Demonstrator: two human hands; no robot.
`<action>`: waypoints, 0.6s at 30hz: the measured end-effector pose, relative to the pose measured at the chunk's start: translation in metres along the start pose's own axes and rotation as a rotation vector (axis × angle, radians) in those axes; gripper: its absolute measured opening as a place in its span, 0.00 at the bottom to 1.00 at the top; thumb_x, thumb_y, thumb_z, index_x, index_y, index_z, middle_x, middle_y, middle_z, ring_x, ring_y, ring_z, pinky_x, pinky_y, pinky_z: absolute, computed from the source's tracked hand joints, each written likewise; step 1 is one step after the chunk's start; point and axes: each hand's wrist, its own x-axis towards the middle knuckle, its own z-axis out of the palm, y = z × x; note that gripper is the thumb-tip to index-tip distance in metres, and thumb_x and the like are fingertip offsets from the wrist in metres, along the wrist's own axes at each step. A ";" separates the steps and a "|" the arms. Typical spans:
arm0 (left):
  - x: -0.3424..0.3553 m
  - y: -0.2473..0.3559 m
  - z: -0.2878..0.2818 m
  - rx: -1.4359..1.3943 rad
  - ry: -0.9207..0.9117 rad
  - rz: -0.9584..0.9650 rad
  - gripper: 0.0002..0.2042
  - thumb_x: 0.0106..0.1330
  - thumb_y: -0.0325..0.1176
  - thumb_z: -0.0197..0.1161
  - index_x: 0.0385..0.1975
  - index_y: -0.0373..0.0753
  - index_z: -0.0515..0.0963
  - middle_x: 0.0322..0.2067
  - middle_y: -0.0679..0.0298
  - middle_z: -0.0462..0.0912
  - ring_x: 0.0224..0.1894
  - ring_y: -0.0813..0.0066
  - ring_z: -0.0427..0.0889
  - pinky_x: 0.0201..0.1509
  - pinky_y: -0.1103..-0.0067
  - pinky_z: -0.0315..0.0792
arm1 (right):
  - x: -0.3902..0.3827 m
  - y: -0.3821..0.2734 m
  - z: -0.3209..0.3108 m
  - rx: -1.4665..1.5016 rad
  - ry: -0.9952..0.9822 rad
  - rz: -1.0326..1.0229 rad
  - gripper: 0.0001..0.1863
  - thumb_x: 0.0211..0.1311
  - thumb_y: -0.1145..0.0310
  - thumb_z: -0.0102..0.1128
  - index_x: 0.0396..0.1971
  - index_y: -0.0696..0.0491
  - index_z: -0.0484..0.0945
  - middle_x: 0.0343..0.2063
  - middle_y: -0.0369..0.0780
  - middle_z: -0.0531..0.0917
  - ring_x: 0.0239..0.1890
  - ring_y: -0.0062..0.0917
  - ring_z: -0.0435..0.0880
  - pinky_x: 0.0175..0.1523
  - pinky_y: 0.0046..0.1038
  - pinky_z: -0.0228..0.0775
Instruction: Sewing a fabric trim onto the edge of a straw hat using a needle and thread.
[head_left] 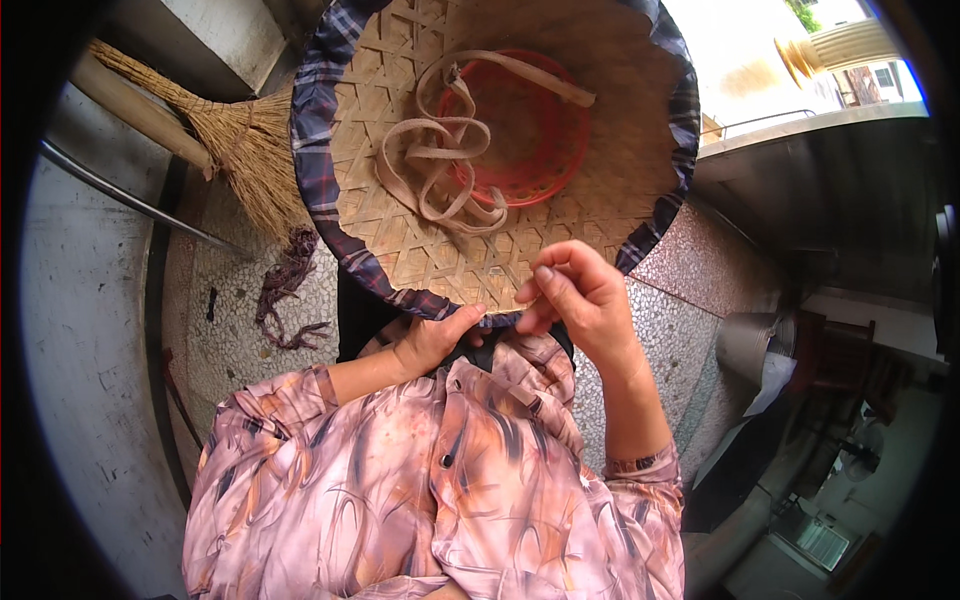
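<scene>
A woven bamboo hat (390,95), its hollow side toward me, rests against my lap. Dark blue plaid cloth (318,190) wraps its rim. Inside lie a round red plastic piece (545,120) and a loose, pale cloth strap (440,150). My left hand (440,338) grips the near rim, thumb on top and fingers underneath. Just above that rim, slightly to the right, my right hand (580,300) is closed in a pinch. Whatever lies between its fingertips is too small to make out. At the rim between both hands, a pale strip of the weave shows beside the cloth.
A straw broom (240,140) leans at the upper left, near a metal bar (130,200). Dark purplish tangled strands (285,290) lie on the speckled floor (225,345). At right stand a dark panel (830,190) and a metal cylinder (748,340).
</scene>
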 end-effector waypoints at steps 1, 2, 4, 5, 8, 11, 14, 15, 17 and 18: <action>0.000 0.002 0.000 0.010 -0.002 0.003 0.15 0.67 0.38 0.54 0.26 0.32 0.79 0.21 0.64 0.81 0.24 0.77 0.79 0.32 0.80 0.72 | -0.005 0.004 -0.002 -0.116 0.006 0.089 0.04 0.68 0.72 0.50 0.38 0.55 0.71 0.21 0.38 0.81 0.18 0.19 0.80 0.23 0.21 0.72; 0.000 0.002 0.000 0.020 -0.005 0.005 0.15 0.67 0.38 0.54 0.27 0.32 0.79 0.21 0.64 0.81 0.24 0.77 0.79 0.32 0.80 0.71 | -0.011 0.012 0.000 -0.215 -0.006 0.115 0.04 0.68 0.72 0.49 0.38 0.55 0.70 0.18 0.38 0.80 0.16 0.18 0.78 0.21 0.22 0.70; 0.000 -0.001 -0.002 0.059 -0.020 0.003 0.16 0.67 0.39 0.53 0.27 0.32 0.80 0.21 0.63 0.81 0.24 0.77 0.79 0.33 0.80 0.71 | -0.021 0.020 0.006 -0.381 -0.033 0.194 0.03 0.66 0.72 0.50 0.37 0.55 0.71 0.16 0.43 0.79 0.16 0.28 0.80 0.23 0.28 0.71; 0.000 -0.002 -0.003 0.101 -0.037 0.004 0.16 0.68 0.40 0.52 0.28 0.32 0.80 0.20 0.63 0.81 0.24 0.77 0.79 0.33 0.80 0.71 | -0.024 0.029 0.007 -0.381 -0.033 0.198 0.03 0.66 0.72 0.50 0.37 0.55 0.71 0.16 0.43 0.79 0.16 0.28 0.80 0.23 0.28 0.71; 0.001 -0.004 -0.003 0.093 -0.040 0.022 0.16 0.68 0.39 0.52 0.28 0.33 0.80 0.20 0.63 0.81 0.25 0.76 0.79 0.33 0.80 0.71 | -0.029 0.063 0.011 -0.559 0.000 -0.110 0.04 0.62 0.76 0.52 0.35 0.58 0.75 0.17 0.41 0.79 0.16 0.25 0.80 0.23 0.27 0.71; 0.000 0.000 -0.003 0.111 -0.033 0.029 0.17 0.68 0.40 0.52 0.27 0.33 0.80 0.20 0.63 0.81 0.25 0.77 0.79 0.34 0.80 0.71 | -0.029 0.069 0.013 -0.698 0.026 -0.175 0.04 0.60 0.75 0.54 0.34 0.58 0.75 0.19 0.45 0.80 0.21 0.36 0.83 0.28 0.31 0.73; 0.001 -0.001 -0.004 0.125 -0.038 0.027 0.17 0.68 0.39 0.52 0.28 0.33 0.80 0.20 0.63 0.81 0.25 0.77 0.79 0.34 0.80 0.71 | -0.030 0.067 0.017 -0.704 0.044 -0.136 0.05 0.58 0.75 0.55 0.34 0.58 0.76 0.21 0.49 0.80 0.26 0.44 0.83 0.32 0.35 0.74; 0.001 -0.001 -0.004 0.127 -0.038 0.026 0.17 0.68 0.39 0.52 0.28 0.33 0.80 0.20 0.63 0.81 0.25 0.77 0.79 0.34 0.80 0.71 | -0.030 0.068 0.017 -0.702 0.044 -0.136 0.05 0.58 0.75 0.55 0.34 0.58 0.76 0.21 0.49 0.80 0.26 0.44 0.83 0.32 0.35 0.74; 0.000 0.001 -0.003 0.114 -0.033 0.011 0.17 0.69 0.40 0.52 0.28 0.33 0.81 0.21 0.63 0.81 0.25 0.77 0.79 0.34 0.80 0.71 | -0.029 0.068 0.016 -0.699 0.022 -0.104 0.05 0.57 0.75 0.55 0.33 0.58 0.76 0.21 0.50 0.80 0.27 0.45 0.82 0.32 0.36 0.74; -0.001 0.001 -0.002 0.114 -0.032 0.010 0.17 0.69 0.40 0.52 0.28 0.33 0.81 0.21 0.63 0.81 0.25 0.77 0.79 0.34 0.80 0.71 | -0.030 0.068 0.017 -0.698 0.021 -0.103 0.05 0.57 0.75 0.55 0.33 0.58 0.76 0.21 0.50 0.80 0.27 0.45 0.82 0.32 0.36 0.74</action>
